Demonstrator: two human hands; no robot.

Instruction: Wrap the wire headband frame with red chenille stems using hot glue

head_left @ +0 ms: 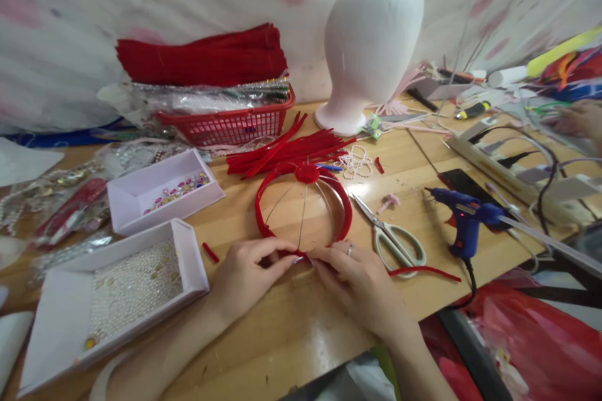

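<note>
A round wire frame wrapped in red pipe cleaner [259, 200] rests on the wooden table, thin bare wires running inside it to a small red disc [307, 173] at its far side. My left hand [251, 276] pinches the frame's near edge between thumb and fingers. Close beside it, my right hand [355, 279], with a ring on one finger, pinches the same edge. The fingertips almost meet and partly hide that stretch of the ring. Right of the frame lie scissors with pale handles [399, 244], and a loose red pipe cleaner [427, 271] crosses their handle.
Two white boxes hold gems [164, 194] and pearl beads [132, 288] at left. Behind stand a red basket [226, 125] and a white foam head [371, 44]. A blue glue gun [463, 210] and a power strip [508, 175] are at right. Another person's hand [583, 119] shows far right.
</note>
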